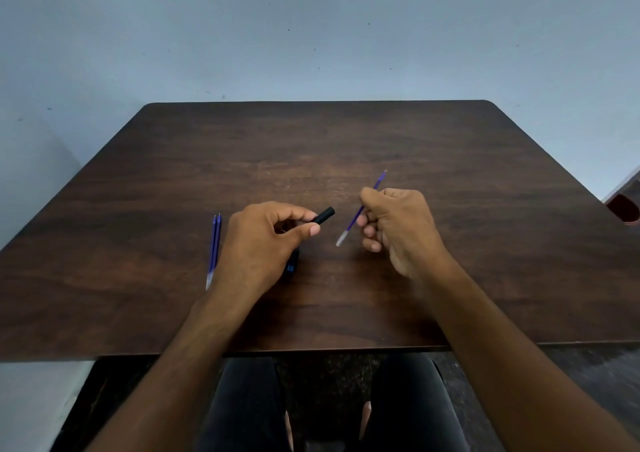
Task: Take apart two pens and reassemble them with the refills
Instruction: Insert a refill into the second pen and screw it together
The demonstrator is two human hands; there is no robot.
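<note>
So the person looks partway through: the left hand point(263, 244) pinches a black pen barrel point(325, 215) between thumb and forefinger, its open end poking out past the fingertips toward the other hand, while the right hand point(394, 225) is curled around a blue refill point(360, 209), the pale end sticking out below the fingers and the tip end above the knuckles. The refill and barrel are apart, nothing is threaded in yet. Two more refills point(213, 249) lie side by side on the table point(346, 140) just outside the left hand. Another dark pen piece point(291, 265) peeks out under the left palm, hard to tell which part. Seems like the taking-apart is at least half done, with reassembly still ahead
</note>
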